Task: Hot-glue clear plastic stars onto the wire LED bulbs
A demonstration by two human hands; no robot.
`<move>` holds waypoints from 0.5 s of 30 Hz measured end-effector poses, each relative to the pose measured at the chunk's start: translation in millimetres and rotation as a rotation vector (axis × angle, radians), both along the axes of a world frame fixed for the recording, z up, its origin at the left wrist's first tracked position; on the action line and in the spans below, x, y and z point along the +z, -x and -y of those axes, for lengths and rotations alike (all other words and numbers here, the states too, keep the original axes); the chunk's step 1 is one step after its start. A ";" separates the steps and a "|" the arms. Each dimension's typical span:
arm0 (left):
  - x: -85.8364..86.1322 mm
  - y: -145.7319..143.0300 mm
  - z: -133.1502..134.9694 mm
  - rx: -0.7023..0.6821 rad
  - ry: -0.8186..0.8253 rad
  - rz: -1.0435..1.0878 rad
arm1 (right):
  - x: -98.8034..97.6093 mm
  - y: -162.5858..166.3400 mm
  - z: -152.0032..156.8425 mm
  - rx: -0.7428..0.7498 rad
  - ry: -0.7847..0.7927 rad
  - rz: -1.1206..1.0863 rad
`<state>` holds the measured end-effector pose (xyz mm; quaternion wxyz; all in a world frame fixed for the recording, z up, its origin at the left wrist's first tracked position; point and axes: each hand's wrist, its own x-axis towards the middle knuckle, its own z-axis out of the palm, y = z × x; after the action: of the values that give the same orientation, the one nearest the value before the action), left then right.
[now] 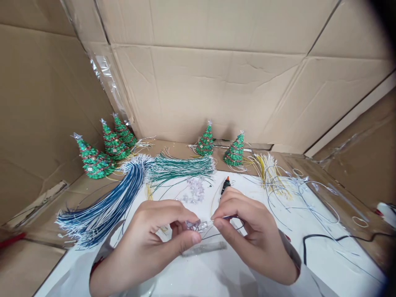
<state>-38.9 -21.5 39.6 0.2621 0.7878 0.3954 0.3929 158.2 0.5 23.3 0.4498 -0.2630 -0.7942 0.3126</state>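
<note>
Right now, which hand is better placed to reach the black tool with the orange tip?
Probably the right hand: the black tool lies just beyond its knuckles. The left hand sits farther off and pinches the clear star. The right holds a thin wire, though.

Hidden, cropped, or too small to read
Clear piece (196,225) mostly covered by fingertips of left hand (154,235) and right hand (247,231), shape unclear. Lower part of black tool (225,184) behind right knuckles. Red item (12,240) cut by left edge, white object (386,212) by right edge, both forearms by bottom edge. Clear stars (194,190) too small to count.
</note>
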 end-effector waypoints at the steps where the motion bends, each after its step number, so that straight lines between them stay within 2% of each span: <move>1: -0.5 -0.4 0.4 0.006 -0.005 -0.001 | -0.3 0.4 0.3 0.002 0.002 -0.011; 15: -2.9 -2.3 2.7 0.036 -0.047 0.017 | -1.8 2.7 2.5 -0.021 -0.027 -0.048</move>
<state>-36.6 -24.2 36.7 0.2400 0.7829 0.3981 0.4134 155.5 -2.0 21.4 0.4753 -0.2579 -0.7845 0.3035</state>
